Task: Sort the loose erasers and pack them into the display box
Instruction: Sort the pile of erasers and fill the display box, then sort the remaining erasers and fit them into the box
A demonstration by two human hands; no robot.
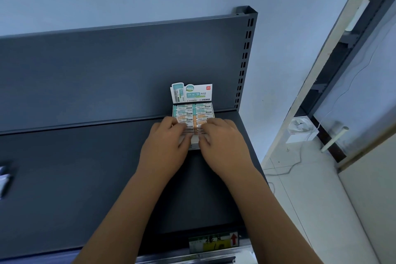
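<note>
Head view: small white cardboard display box (pixel 211 111) w/ upright printed header card, standing on dark grey metal shelf (pixel 85 178). Inside box: small rectangular erasers in teal and orange paper sleeves (pixel 203 113), two columns, approx full.

Left hand (pixel 165 146) over box front-left, right hand (pixel 222 143) over box front-right. Fingers of both bent onto front rows. Pinching or only pressing: can't tell.

Handling, est.: erasers light, firm-rubbery, sleeves prob. slick. Take by long sides, thumb + forefinger. Box is thin card, likely slides or buckles if shoved. Steady at side walls, not header.
</note>
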